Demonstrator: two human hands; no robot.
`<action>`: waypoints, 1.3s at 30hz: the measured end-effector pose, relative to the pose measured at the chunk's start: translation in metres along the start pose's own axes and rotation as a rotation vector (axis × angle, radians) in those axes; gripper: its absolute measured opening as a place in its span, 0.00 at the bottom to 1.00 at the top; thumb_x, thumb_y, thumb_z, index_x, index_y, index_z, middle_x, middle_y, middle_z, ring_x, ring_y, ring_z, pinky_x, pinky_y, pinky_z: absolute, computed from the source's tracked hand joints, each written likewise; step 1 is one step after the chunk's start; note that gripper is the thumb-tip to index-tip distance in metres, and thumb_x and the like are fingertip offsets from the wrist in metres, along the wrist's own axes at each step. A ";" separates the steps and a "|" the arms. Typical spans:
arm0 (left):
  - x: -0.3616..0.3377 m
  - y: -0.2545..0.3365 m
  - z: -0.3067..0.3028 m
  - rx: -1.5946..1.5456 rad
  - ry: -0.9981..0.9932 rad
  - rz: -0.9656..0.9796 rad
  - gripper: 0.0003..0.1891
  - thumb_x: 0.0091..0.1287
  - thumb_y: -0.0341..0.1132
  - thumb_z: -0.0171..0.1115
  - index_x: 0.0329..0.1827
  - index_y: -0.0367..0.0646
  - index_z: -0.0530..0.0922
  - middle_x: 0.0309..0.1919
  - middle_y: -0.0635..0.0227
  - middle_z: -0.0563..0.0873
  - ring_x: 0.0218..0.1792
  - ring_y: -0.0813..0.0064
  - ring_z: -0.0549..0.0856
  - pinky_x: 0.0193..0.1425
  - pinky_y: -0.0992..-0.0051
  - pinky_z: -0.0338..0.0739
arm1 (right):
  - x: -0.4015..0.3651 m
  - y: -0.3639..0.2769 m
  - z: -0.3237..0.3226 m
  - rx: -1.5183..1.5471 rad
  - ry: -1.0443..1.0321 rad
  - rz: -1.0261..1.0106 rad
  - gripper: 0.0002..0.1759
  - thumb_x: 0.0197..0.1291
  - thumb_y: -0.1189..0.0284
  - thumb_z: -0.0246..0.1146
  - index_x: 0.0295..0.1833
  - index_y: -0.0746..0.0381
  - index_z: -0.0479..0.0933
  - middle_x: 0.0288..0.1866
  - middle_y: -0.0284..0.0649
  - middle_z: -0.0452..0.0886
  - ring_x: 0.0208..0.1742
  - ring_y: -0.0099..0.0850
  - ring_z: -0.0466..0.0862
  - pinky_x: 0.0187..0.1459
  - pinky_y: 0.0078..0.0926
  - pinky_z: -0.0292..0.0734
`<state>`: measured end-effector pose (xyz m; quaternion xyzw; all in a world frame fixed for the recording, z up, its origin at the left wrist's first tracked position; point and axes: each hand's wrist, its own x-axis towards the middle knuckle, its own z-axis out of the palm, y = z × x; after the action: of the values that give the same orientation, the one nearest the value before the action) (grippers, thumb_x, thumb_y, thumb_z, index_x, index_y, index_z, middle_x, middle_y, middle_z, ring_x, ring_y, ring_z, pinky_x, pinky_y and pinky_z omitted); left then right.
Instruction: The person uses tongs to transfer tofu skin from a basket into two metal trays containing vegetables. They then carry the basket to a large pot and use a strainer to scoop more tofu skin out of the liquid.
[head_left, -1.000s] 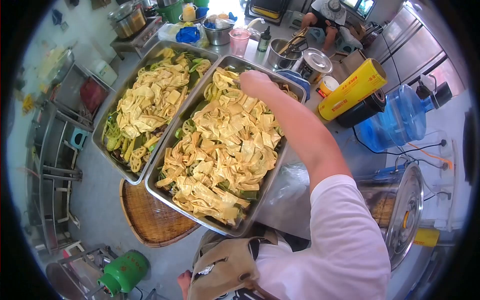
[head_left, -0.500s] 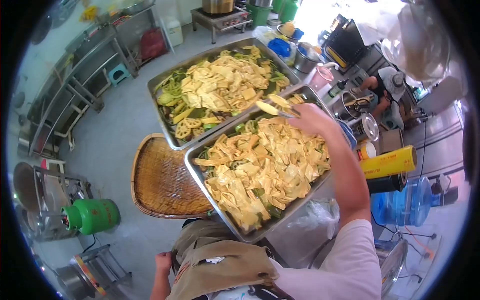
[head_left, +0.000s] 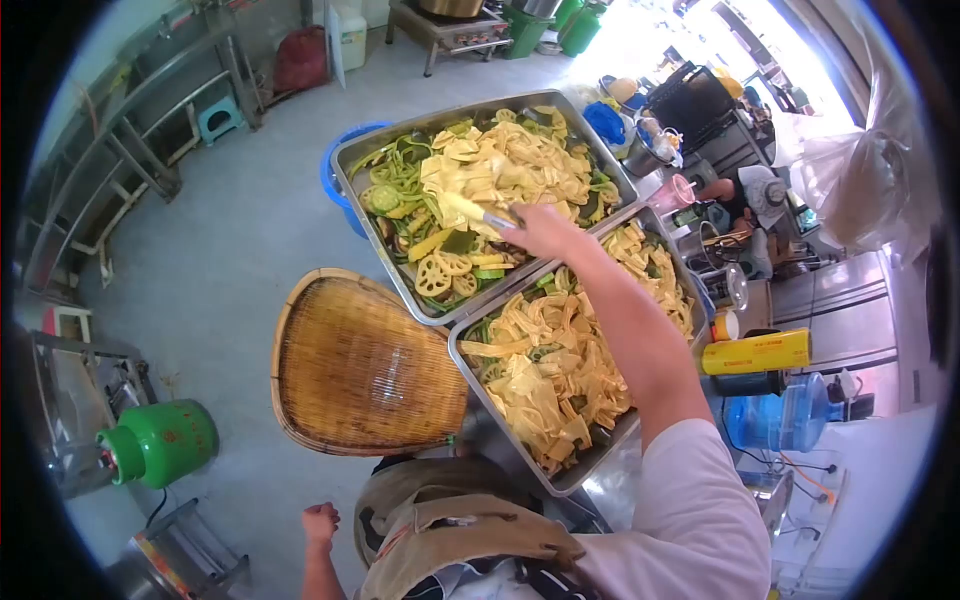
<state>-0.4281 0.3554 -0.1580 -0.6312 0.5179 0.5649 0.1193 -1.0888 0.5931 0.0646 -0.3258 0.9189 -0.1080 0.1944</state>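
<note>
My right hand [head_left: 545, 234] grips tongs [head_left: 478, 211] with pale yellow tips, which reach over the far metal tray [head_left: 378, 262]. That tray holds sliced tofu skin [head_left: 500, 170] over green vegetables, with lotus root slices [head_left: 434, 275] at its near left corner. Beneath my right forearm lies the nearer metal tray [head_left: 515, 455], heaped with more tofu skin [head_left: 545, 385] and some greens. My left hand [head_left: 320, 522] hangs low at the left, its fingers curled, well away from the trays; whether it holds anything is too small to tell.
A woven bamboo basket [head_left: 350, 365] sits left of the nearer tray. Behind the far tray shows a blue basin [head_left: 332, 185]. A green gas cylinder [head_left: 175, 440] stands on the floor at left. At right are a yellow roll [head_left: 757, 350], a water bottle [head_left: 785, 412] and a crouching person [head_left: 762, 195].
My right hand and the tongs have moved left, from the nearer tray to over the far tray. The view has shifted, showing more of the basket and the blue basin.
</note>
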 end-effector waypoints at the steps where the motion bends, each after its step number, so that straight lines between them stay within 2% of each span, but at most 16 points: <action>1: 0.007 0.001 -0.006 0.008 -0.010 -0.021 0.10 0.64 0.34 0.59 0.33 0.32 0.79 0.23 0.63 0.83 0.21 0.74 0.81 0.21 0.73 0.71 | -0.011 -0.019 -0.003 -0.048 -0.039 0.045 0.27 0.64 0.58 0.62 0.60 0.67 0.72 0.40 0.56 0.84 0.43 0.49 0.85 0.47 0.45 0.79; 3: 0.016 0.004 -0.016 0.027 -0.031 -0.061 0.10 0.64 0.33 0.58 0.30 0.34 0.77 0.22 0.63 0.82 0.20 0.75 0.80 0.20 0.73 0.70 | -0.039 -0.069 -0.015 -0.142 -0.117 0.136 0.27 0.65 0.63 0.60 0.64 0.67 0.68 0.41 0.55 0.84 0.46 0.49 0.85 0.49 0.45 0.80; 6: 0.039 0.003 -0.027 0.064 -0.056 -0.135 0.09 0.64 0.32 0.57 0.27 0.36 0.75 0.22 0.63 0.81 0.18 0.75 0.78 0.19 0.73 0.69 | -0.065 -0.093 -0.012 -0.265 -0.163 0.090 0.28 0.64 0.63 0.60 0.65 0.66 0.66 0.38 0.53 0.84 0.42 0.49 0.86 0.46 0.46 0.80; 9: 0.044 0.017 -0.026 0.086 -0.066 -0.168 0.08 0.63 0.32 0.57 0.28 0.36 0.75 0.22 0.63 0.81 0.18 0.74 0.78 0.19 0.73 0.69 | -0.093 -0.110 -0.035 -0.301 -0.225 0.155 0.28 0.63 0.62 0.61 0.64 0.65 0.67 0.39 0.54 0.84 0.41 0.49 0.86 0.44 0.46 0.81; 12: 0.050 0.024 -0.017 0.021 -0.071 -0.137 0.09 0.63 0.32 0.56 0.28 0.36 0.76 0.22 0.62 0.81 0.19 0.73 0.79 0.19 0.72 0.70 | -0.098 -0.074 -0.067 -0.155 -0.168 0.146 0.29 0.62 0.62 0.61 0.64 0.67 0.67 0.41 0.55 0.84 0.44 0.51 0.86 0.46 0.44 0.81; 15: 0.052 0.030 -0.003 0.052 -0.093 -0.084 0.09 0.64 0.33 0.56 0.29 0.36 0.77 0.23 0.61 0.82 0.20 0.72 0.80 0.19 0.71 0.71 | -0.069 -0.047 -0.074 -0.257 -0.007 0.391 0.31 0.62 0.62 0.60 0.65 0.71 0.67 0.46 0.55 0.84 0.48 0.49 0.85 0.48 0.42 0.80; 16: 0.049 0.032 0.002 0.058 -0.085 -0.081 0.10 0.64 0.33 0.56 0.29 0.35 0.77 0.23 0.61 0.83 0.20 0.72 0.80 0.20 0.71 0.72 | -0.050 -0.040 -0.070 -0.281 -0.040 0.480 0.28 0.64 0.65 0.58 0.63 0.73 0.69 0.50 0.54 0.84 0.52 0.47 0.85 0.51 0.40 0.80; 19: 0.035 0.038 0.016 0.098 -0.071 -0.030 0.11 0.64 0.34 0.57 0.29 0.35 0.78 0.23 0.61 0.83 0.21 0.71 0.81 0.21 0.72 0.74 | 0.015 0.044 -0.014 -0.297 0.145 0.422 0.24 0.65 0.68 0.56 0.63 0.71 0.70 0.52 0.53 0.84 0.55 0.46 0.84 0.53 0.40 0.80; 21: 0.042 0.025 0.009 0.241 -0.164 0.133 0.11 0.64 0.35 0.59 0.30 0.34 0.79 0.24 0.60 0.84 0.22 0.70 0.83 0.22 0.72 0.75 | 0.022 0.055 -0.029 -0.236 0.188 0.470 0.21 0.65 0.71 0.55 0.60 0.70 0.74 0.53 0.53 0.83 0.54 0.46 0.85 0.53 0.39 0.80; 23: 0.014 0.051 0.024 0.099 -0.028 -0.029 0.12 0.64 0.35 0.59 0.33 0.33 0.80 0.25 0.60 0.85 0.23 0.71 0.83 0.22 0.72 0.75 | 0.028 0.084 -0.035 -0.255 0.200 0.480 0.18 0.64 0.73 0.55 0.56 0.68 0.78 0.53 0.52 0.84 0.53 0.46 0.85 0.53 0.39 0.81; 25: 0.001 0.062 0.028 0.135 0.006 -0.035 0.12 0.64 0.36 0.59 0.34 0.32 0.80 0.25 0.61 0.85 0.23 0.71 0.83 0.23 0.71 0.75 | 0.030 0.135 -0.043 -0.366 0.195 0.434 0.16 0.63 0.73 0.55 0.51 0.66 0.82 0.52 0.52 0.84 0.52 0.46 0.86 0.52 0.38 0.81; 27: -0.008 0.067 0.033 0.155 0.029 -0.055 0.12 0.64 0.36 0.59 0.34 0.32 0.80 0.25 0.61 0.85 0.23 0.71 0.83 0.23 0.72 0.76 | 0.009 0.147 -0.074 -0.218 0.231 0.503 0.14 0.62 0.74 0.56 0.46 0.63 0.85 0.50 0.51 0.85 0.50 0.47 0.86 0.51 0.40 0.82; 30: -0.016 0.078 0.038 0.179 0.035 -0.069 0.13 0.64 0.37 0.59 0.33 0.32 0.80 0.25 0.62 0.85 0.23 0.71 0.83 0.24 0.72 0.76 | 0.006 0.186 -0.086 -0.195 0.182 0.568 0.14 0.61 0.72 0.56 0.47 0.61 0.85 0.49 0.50 0.86 0.51 0.48 0.86 0.50 0.41 0.82; 35: -0.022 0.092 0.050 0.236 -0.008 -0.041 0.13 0.64 0.37 0.59 0.32 0.33 0.80 0.25 0.62 0.84 0.23 0.72 0.82 0.24 0.73 0.75 | -0.015 0.139 -0.102 -0.116 0.137 0.464 0.15 0.61 0.67 0.57 0.45 0.64 0.84 0.48 0.53 0.85 0.49 0.49 0.85 0.50 0.42 0.81; 37: 0.010 0.080 0.043 0.411 -0.141 0.196 0.12 0.64 0.36 0.59 0.32 0.34 0.80 0.24 0.62 0.84 0.23 0.72 0.82 0.24 0.73 0.75 | -0.004 0.118 -0.090 -0.078 0.117 0.384 0.19 0.61 0.61 0.60 0.44 0.67 0.82 0.45 0.54 0.85 0.48 0.50 0.85 0.48 0.44 0.80; 39: 0.016 0.082 0.035 0.435 -0.180 0.254 0.12 0.64 0.36 0.59 0.32 0.33 0.80 0.24 0.63 0.84 0.23 0.73 0.82 0.23 0.74 0.74 | 0.007 0.108 -0.070 -0.132 0.011 0.306 0.19 0.62 0.61 0.60 0.45 0.67 0.82 0.44 0.54 0.85 0.47 0.50 0.85 0.48 0.44 0.80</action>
<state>-0.5160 0.3375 -0.1478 -0.4678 0.6895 0.5048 0.2258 -1.1836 0.6760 0.0908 -0.1937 0.9639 -0.0185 0.1819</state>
